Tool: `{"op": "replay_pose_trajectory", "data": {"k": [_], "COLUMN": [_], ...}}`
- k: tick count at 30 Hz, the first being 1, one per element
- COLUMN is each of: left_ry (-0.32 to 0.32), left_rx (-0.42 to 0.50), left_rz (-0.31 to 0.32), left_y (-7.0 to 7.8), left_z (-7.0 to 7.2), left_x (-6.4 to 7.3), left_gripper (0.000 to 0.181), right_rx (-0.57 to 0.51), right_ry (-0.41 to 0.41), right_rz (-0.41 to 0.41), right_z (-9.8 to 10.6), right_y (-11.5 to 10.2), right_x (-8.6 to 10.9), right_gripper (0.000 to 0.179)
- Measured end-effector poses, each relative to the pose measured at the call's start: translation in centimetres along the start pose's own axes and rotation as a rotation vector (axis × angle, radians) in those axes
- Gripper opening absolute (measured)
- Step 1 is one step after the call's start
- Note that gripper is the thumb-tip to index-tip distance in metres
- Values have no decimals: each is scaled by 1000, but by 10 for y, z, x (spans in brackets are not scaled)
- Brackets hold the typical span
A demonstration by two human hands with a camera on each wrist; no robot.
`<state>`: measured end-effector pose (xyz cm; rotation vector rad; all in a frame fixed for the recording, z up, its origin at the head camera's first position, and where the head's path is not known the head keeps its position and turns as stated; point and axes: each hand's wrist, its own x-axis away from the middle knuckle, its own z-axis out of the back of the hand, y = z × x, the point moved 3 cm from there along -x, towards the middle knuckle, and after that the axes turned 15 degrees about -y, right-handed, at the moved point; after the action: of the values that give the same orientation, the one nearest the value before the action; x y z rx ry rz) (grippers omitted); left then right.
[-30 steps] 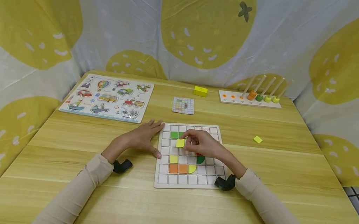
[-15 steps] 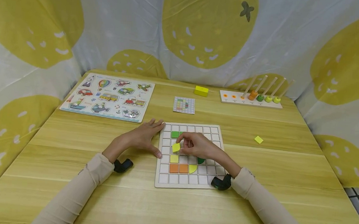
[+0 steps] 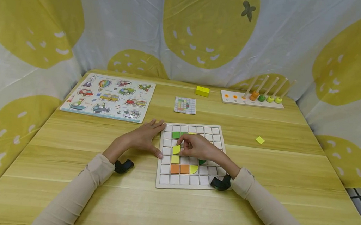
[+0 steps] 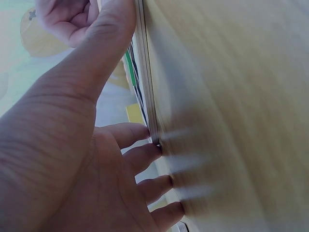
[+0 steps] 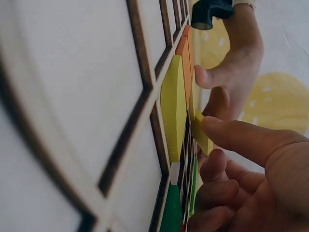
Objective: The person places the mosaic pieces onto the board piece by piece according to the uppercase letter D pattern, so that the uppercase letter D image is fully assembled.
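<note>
A white wooden grid board (image 3: 174,187) lies on the table. My left hand (image 3: 142,138), fingers spread, rests at its left edge; the left wrist view shows the fingertips (image 4: 164,212) on the tabletop. Between thumb and fingers my right hand (image 3: 199,146) pinches a yellow square tile (image 3: 176,149) over the board's left side. In the right wrist view this tile (image 5: 201,132) is tilted; whether it touches the board I cannot tell. Just below it sits another yellow square (image 3: 175,159), then orange squares (image 3: 179,169) and a yellow quarter-round tile (image 3: 193,169). Green squares (image 3: 176,135) lie above. My right hand hides some cells.
Behind the board lies a small pattern card (image 3: 185,105), with a yellow block (image 3: 202,91) farther back. A vehicle picture puzzle (image 3: 108,97) is at the back left. At the back right stands a peg counter (image 3: 251,99). A loose yellow tile (image 3: 260,140) lies to the right.
My right hand has moved slightly left and toward me, lowering the yellow square tile to a spot just above the other yellow square. My left hand has stayed at the board's edge.
</note>
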<state>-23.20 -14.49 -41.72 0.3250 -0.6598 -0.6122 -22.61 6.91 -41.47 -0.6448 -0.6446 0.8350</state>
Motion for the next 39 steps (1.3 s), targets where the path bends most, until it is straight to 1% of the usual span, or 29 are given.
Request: {"op": "replay_pose_trajectory", "data": {"k": [16, 27, 34, 39], "left_ry": [-3, -5, -7, -9], "left_rx": [5, 5, 11, 12], "left_rz": [6, 4, 5, 6], "left_y": [-1, -1, -1, 0], "left_z": [0, 0, 0, 0], "left_x": [-1, -1, 0, 0], "left_gripper": [119, 119, 119, 119], "right_rx": [33, 33, 44, 40], "right_ry": [-8, 6, 41, 62], "right_rz": [-44, -33, -21, -33], "right_z": [-2, -1, 2, 6], "right_y": [-1, 0, -2, 2], "right_x": [-2, -1, 4, 13], "right_gripper": [22, 23, 23, 23]}}
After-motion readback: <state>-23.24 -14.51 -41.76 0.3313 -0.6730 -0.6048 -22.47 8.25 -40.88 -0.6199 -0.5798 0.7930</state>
